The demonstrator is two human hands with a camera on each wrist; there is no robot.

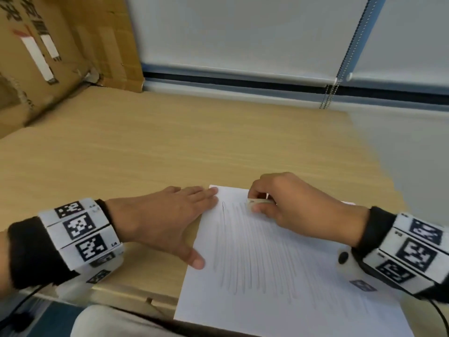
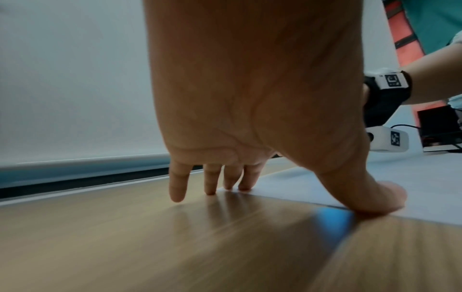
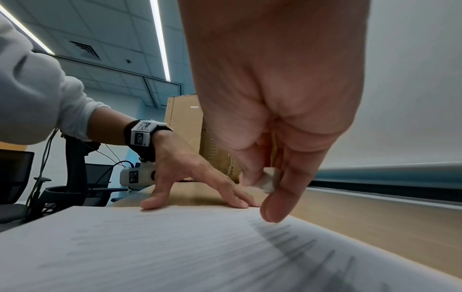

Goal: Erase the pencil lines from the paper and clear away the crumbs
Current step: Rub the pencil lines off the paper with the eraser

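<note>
A white sheet of paper point(image 1: 279, 259) covered with several long grey pencil lines point(image 1: 250, 244) lies on the wooden desk point(image 1: 145, 147) near its front edge. My left hand point(image 1: 170, 220) lies flat with straight fingers, its fingertips point(image 2: 243, 186) and thumb pressing the paper's left edge point(image 2: 300, 189). My right hand point(image 1: 286, 203) pinches a small white eraser point(image 1: 258, 202) at the top ends of the lines. In the right wrist view the eraser point(image 3: 267, 181) sits between thumb and fingers just above the paper point(image 3: 175, 247). No crumbs are visible.
A large cardboard box point(image 1: 48, 49) stands at the desk's back left. Behind the desk hangs a white roller blind point(image 1: 243, 32) with a bead chain point(image 1: 349, 52). Bare desk surface lies beyond the paper. Office chairs point(image 3: 82, 189) show off to the left.
</note>
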